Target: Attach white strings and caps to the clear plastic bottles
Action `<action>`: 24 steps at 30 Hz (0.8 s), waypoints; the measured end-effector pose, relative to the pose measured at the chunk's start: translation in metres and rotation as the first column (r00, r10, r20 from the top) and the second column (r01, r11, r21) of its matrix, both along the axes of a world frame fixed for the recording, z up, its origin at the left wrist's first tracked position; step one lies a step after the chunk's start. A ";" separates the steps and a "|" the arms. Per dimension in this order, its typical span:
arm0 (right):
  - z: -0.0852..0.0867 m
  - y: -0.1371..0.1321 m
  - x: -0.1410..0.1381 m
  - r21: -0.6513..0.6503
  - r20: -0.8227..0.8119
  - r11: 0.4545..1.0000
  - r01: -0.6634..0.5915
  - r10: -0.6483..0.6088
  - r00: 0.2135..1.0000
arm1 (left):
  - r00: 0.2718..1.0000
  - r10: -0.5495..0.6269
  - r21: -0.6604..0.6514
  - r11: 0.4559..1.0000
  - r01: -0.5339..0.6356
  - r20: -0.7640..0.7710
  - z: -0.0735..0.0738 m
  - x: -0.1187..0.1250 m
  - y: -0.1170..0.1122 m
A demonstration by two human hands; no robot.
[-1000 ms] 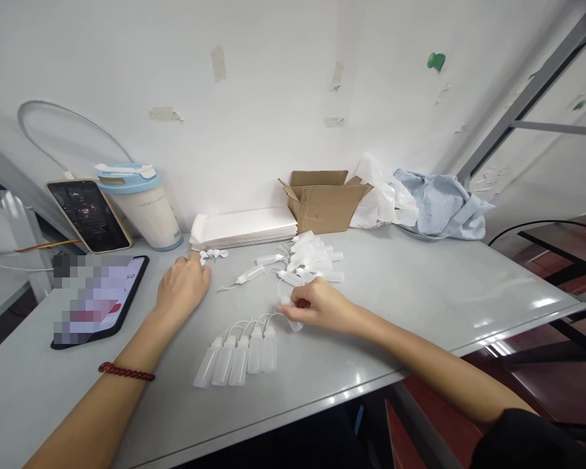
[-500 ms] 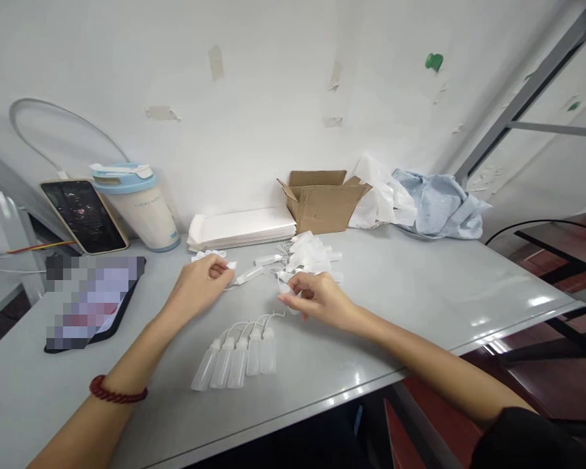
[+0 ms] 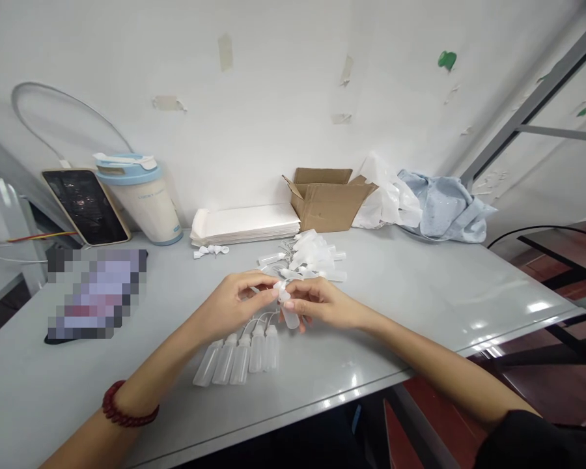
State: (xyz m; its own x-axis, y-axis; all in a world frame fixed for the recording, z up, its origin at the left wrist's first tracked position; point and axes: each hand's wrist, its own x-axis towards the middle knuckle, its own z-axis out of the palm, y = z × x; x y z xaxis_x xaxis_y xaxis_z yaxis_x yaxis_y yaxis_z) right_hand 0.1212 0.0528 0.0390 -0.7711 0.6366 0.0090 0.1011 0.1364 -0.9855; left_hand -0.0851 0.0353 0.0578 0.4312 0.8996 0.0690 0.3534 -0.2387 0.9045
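Observation:
My right hand [image 3: 325, 305] is closed around a small translucent squeeze bottle [image 3: 290, 318], tilted with its neck up and to the left. At the bottle's neck, my left hand [image 3: 237, 301] pinches a small white cap [image 3: 280, 288] between thumb and fingers. Where the cap meets the neck is partly covered by fingertips. Below my hands, several like bottles [image 3: 241, 358] lie side by side in a row, their thin cap straps trailing upward. Behind my hands is a loose pile of more bottles [image 3: 315, 254]. A few small white caps [image 3: 211, 251] lie beyond my left hand.
Along the wall stand a stack of white envelopes [image 3: 247, 225], an open cardboard box [image 3: 329, 205], a white plastic bag [image 3: 385, 198] and a crumpled blue cloth [image 3: 444, 208]. At left are a tumbler [image 3: 144, 202], a propped phone [image 3: 85, 205] and a flat blurred-out device [image 3: 95, 296].
My left hand has moved right from near the small caps, bringing a white cap to the bottle in my right hand. My hands now meet at the bottle's neck. The view has shifted slightly.

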 end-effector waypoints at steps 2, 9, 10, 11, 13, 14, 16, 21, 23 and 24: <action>0.001 0.001 0.000 -0.017 -0.010 0.998 -0.053 0.052 0.999 | 0.999 -0.037 0.018 0.999 0.038 -0.038 0.002 -0.003 0.000; 0.004 0.001 0.000 -0.054 0.013 0.985 -0.163 0.164 0.986 | 0.992 -0.103 0.008 0.995 0.104 -0.071 0.007 -0.008 0.000; 0.004 0.001 0.000 -0.049 0.015 0.986 -0.160 0.161 0.987 | 0.995 -0.086 0.007 0.996 0.087 -0.059 0.007 -0.007 0.000; 0.005 0.000 0.001 -0.044 0.018 0.988 -0.150 0.151 0.988 | 0.997 -0.070 0.001 0.998 0.070 -0.034 0.006 -0.007 0.000; 0.005 0.000 0.001 -0.031 0.030 0.993 -0.117 0.118 0.993 | 0.998 -0.041 -0.029 0.999 0.042 0.043 0.004 -0.005 0.001; 0.004 0.000 0.000 -0.026 0.042 0.995 -0.094 0.095 0.995 | 0.996 -0.018 -0.048 0.999 0.022 0.090 0.002 -0.004 0.001; 0.002 0.000 0.000 -0.009 0.065 1.000 -0.029 0.030 0.997 | 0.981 0.063 -0.078 0.996 -0.050 0.181 -0.001 -0.002 0.001; -0.003 0.002 -0.002 0.096 0.082 0.974 0.203 -0.211 0.974 | 0.930 0.155 -0.040 0.988 -0.151 0.333 -0.002 0.000 -0.005; -0.002 0.002 -0.003 0.124 0.092 0.955 0.270 -0.282 0.955 | 0.951 0.138 0.016 0.989 -0.148 0.276 -0.001 0.003 -0.008; -0.002 0.001 -0.003 0.140 0.093 0.947 0.288 -0.302 0.949 | 0.962 0.154 0.048 0.984 -0.169 0.227 -0.001 0.005 -0.009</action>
